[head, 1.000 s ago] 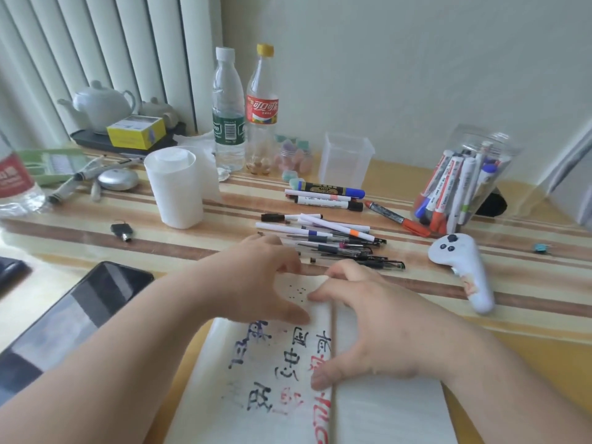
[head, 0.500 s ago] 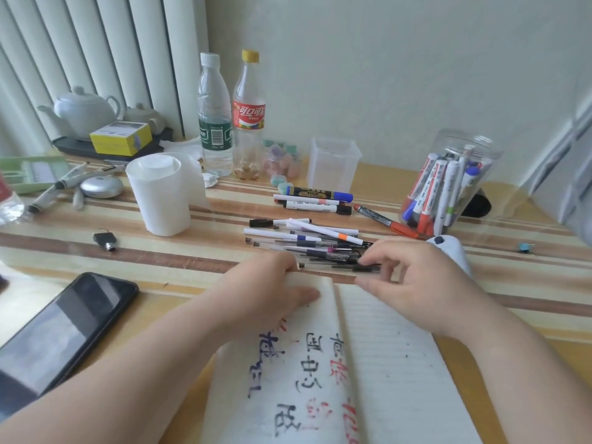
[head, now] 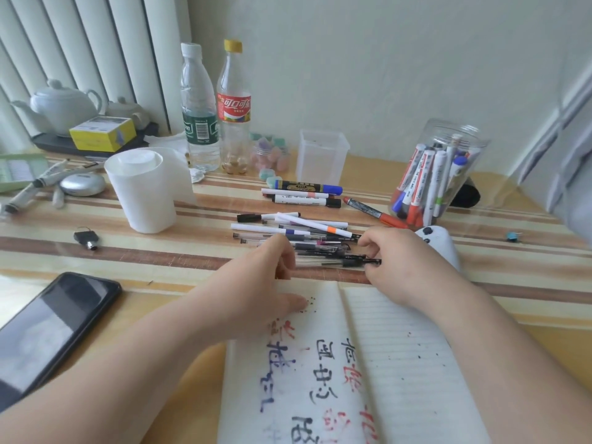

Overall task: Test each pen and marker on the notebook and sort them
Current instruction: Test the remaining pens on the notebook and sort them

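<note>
An open lined notebook (head: 394, 363) with blue, black and red test marks lies at the near edge. Behind it sits a pile of pens (head: 307, 233). Nearest me in that pile is a clear pen with a black cap (head: 333, 262). My right hand (head: 397, 264) pinches its capped right end. My left hand (head: 259, 283) has its fingertips at the pen's left end, its thumb resting on the notebook's top edge. Three thick markers (head: 304, 194) lie farther back, beside a red-capped marker (head: 374, 212). A clear jar (head: 439, 174) holds several markers.
A white controller (head: 440, 243) lies right of my right hand. A black phone (head: 51, 325) lies at the left, a key (head: 86, 237) and a white paper roll (head: 144, 190) beyond it. Two bottles (head: 214, 107), an empty clear box (head: 322, 155) and a teapot (head: 62, 105) stand at the back.
Both hands left the notebook's fold and moved forward to the pen pile. My right hand closed on the nearest pen's capped end; my left hand's fingertips reached its other end.
</note>
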The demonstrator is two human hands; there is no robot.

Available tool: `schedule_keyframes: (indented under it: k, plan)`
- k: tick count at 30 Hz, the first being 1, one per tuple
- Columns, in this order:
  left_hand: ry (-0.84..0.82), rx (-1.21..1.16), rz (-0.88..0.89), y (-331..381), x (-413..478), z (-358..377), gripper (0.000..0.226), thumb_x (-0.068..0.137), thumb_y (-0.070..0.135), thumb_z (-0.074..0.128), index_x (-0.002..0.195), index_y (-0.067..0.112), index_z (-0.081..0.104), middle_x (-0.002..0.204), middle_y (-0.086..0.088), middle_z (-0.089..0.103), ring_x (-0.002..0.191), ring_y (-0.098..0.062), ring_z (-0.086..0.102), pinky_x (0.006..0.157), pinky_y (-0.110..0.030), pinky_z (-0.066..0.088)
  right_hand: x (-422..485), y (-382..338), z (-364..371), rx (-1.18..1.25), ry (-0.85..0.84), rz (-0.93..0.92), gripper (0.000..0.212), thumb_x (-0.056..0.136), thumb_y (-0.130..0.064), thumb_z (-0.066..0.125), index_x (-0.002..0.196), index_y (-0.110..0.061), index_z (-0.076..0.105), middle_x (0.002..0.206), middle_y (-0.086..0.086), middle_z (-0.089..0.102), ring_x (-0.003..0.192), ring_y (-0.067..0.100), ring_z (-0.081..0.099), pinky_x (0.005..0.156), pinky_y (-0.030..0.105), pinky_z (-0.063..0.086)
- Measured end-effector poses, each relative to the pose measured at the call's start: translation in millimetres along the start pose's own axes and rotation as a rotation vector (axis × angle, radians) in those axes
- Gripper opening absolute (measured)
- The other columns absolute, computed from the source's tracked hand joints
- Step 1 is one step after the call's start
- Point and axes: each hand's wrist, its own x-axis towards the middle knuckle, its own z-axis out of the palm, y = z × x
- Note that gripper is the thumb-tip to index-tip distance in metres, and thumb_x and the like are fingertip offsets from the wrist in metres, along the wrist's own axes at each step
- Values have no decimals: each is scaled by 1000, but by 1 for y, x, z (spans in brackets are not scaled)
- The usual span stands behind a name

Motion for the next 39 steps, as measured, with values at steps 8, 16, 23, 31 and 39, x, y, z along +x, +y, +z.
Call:
schedule_keyframes:
  k: [8,16,23,31,39]
  plan:
    - [-177,54,130,-23,3,-24,51,70,43,89,103,46,50,93,22,59,85,0,55,75,-20,47,-7,-2,-2,-85,10,-90,32,81,-16,60,99,-41,55,97,-20,60,100,7,61,84,23,35]
    - [-234,-10,199,-21,-2,-28,79,66,34,93,123,46,40,100,22,65,81,-2,64,76,-36,57,-30,-30,-18,993,-78,96,15,82,5,74,79,-6,66,64,14,70,63,29,72,60,37,61]
    - [-92,11,266,-18,-5,-32,36,78,60,75,101,41,56,92,20,63,80,-2,64,70,-22,51,-30,-60,15,1401,-300,-44,11,80,-13,74,86,-4,72,62,14,57,53,21,53,41,27,41]
    - [-11,-134,253,-8,-2,-17,18,101,33,56,87,30,65,76,20,67,67,1,63,60,-14,46,-27,-59,31,1454,-75,-101,14,83,-19,75,76,-14,65,54,10,54,47,27,48,44,29,40]
    - [10,-293,366,-14,-3,-4,12,106,31,48,106,24,58,87,16,61,86,-8,58,75,-24,45,-27,-62,29,1451,40,-191,12,81,-13,72,83,-17,62,51,-3,56,38,14,48,45,27,40]
